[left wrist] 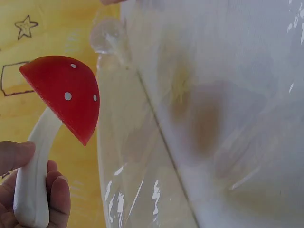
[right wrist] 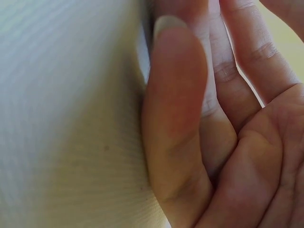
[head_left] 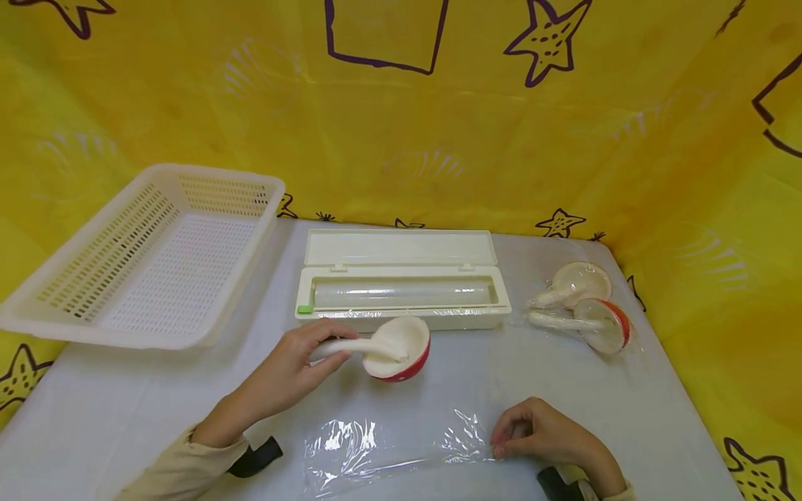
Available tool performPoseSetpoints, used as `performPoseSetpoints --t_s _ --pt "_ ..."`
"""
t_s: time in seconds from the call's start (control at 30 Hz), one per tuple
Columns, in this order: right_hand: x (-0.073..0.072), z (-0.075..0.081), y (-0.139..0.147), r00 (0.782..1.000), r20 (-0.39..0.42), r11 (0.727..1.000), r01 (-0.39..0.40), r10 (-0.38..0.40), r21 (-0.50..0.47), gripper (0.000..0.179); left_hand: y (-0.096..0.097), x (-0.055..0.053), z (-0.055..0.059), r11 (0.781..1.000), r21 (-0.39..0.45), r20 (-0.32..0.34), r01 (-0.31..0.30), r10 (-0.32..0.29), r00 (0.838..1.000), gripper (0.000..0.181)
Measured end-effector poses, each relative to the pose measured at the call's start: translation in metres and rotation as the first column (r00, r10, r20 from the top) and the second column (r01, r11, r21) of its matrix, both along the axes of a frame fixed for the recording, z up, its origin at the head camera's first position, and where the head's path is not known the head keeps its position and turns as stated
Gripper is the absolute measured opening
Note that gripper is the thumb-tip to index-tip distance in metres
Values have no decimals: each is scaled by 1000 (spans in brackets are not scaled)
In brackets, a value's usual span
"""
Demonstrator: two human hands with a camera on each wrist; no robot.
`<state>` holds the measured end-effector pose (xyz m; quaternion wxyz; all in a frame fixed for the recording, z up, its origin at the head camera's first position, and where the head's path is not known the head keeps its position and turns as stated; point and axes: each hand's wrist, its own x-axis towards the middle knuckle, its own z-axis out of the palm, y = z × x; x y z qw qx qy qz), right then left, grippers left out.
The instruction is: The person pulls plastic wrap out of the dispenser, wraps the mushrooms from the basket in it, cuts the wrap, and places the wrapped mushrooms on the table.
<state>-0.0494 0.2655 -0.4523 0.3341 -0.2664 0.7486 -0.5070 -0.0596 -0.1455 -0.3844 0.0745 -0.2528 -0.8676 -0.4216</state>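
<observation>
My left hand grips a model mushroom by its white stem. In the left wrist view the mushroom shows a red cap with white dots; in the head view its pale hollow underside faces up. The mushroom is held above the table, just in front of the film box. A sheet of clear plastic wrap lies on the table below it. At the sheet's right end my right hand pinches its edge between thumb and fingers. Its thumb fills the right wrist view, where the wrap is hidden.
A white cling film box with its lid up holds a roll of film. Two wrapped mushrooms lie at the right. A white plastic basket stands at the left. Yellow patterned cloth hangs behind the white table.
</observation>
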Motion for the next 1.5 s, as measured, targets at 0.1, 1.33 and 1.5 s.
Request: performPoseSetpoints --t_s 0.1,1.33,1.5 --pt "0 0 0 1000 8 1000 1 -1 1 14 13 1 -8 998 39 57 50 -52 997 24" --pt "0 -2 0 999 46 1000 6 -6 -5 16 42 1 -56 961 -215 139 176 -148 979 21" --pt "0 -2 0 999 32 1000 2 -2 -10 15 36 3 -55 951 -280 76 134 -117 990 24"
